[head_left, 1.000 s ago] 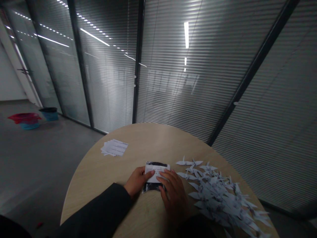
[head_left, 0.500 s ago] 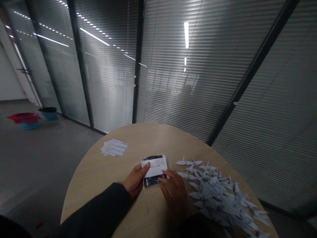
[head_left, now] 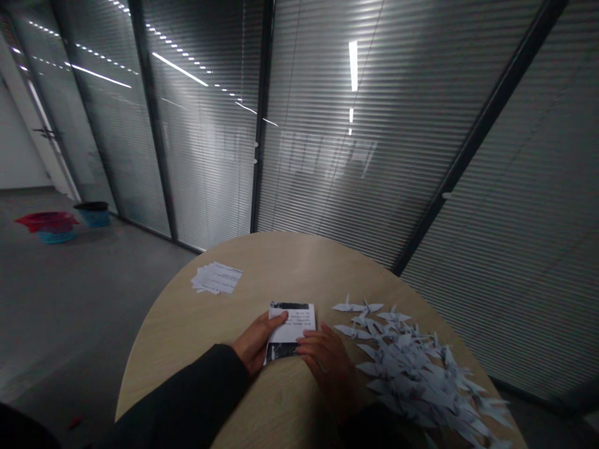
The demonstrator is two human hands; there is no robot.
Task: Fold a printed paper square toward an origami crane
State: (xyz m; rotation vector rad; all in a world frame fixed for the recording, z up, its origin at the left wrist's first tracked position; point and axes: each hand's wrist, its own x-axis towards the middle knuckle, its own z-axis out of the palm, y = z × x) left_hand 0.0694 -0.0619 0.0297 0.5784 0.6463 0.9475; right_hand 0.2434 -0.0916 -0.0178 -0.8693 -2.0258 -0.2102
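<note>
1. A round desk of light wood (head_left: 281,262) stands before a glass wall with grey blinds (head_left: 355,187).
2. A pile of small white paper cranes (head_left: 412,374) lies on right side of the desk, and a small stack of printed white sheets (head_left: 216,278) lies on far side.
3. A rectangular black-and-white printed paper (head_left: 291,321) lies flat on the desk, between both hands.
4. The left hand (head_left: 256,344) has open fingers (head_left: 276,319) resting on the paper's left part.
5. The right hand (head_left: 325,365) has open fingers (head_left: 309,344) touching its lower right corner. Light, even pressure from both sides should keep the paper from sliding.
</note>
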